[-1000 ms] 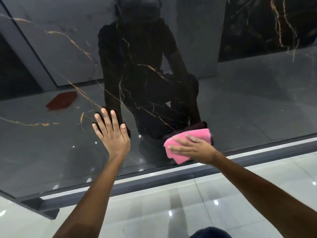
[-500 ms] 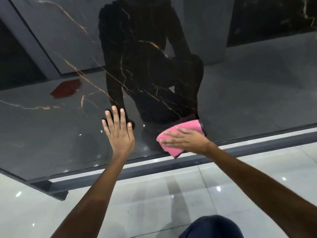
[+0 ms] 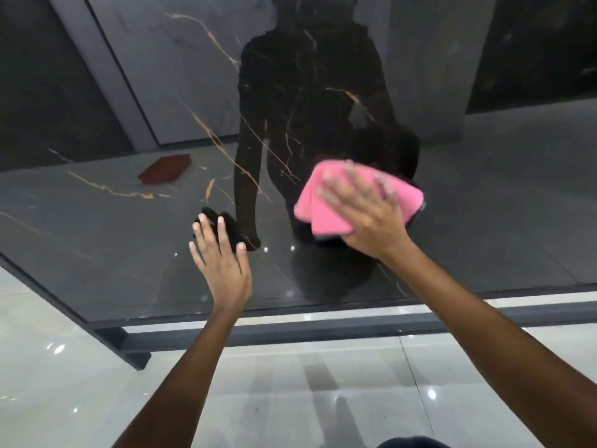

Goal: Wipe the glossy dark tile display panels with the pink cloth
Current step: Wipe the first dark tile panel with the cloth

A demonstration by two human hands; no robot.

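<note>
A glossy dark tile panel (image 3: 484, 221) with thin gold veins stands upright in front of me and mirrors the room and a crouching person. My right hand (image 3: 365, 218) presses a folded pink cloth (image 3: 318, 202) flat against the panel with straight, spread fingers; the hand is motion-blurred. My left hand (image 3: 223, 263) lies flat on the panel lower left of the cloth, fingers straight and pointing up. Part of the cloth is hidden under my right hand.
The panel sits in a dark metal frame (image 3: 290, 334) with a foot (image 3: 129, 347) at lower left. Shiny pale floor tiles (image 3: 290, 399) spread below it. A red flat object (image 3: 164, 169) appears as a reflection in the panel. Another dark panel (image 3: 533, 53) shows at upper right.
My right hand has slid the pink cloth up the panel from near its bottom edge and turned its fingers upward. My left hand has kept its place on the panel.
</note>
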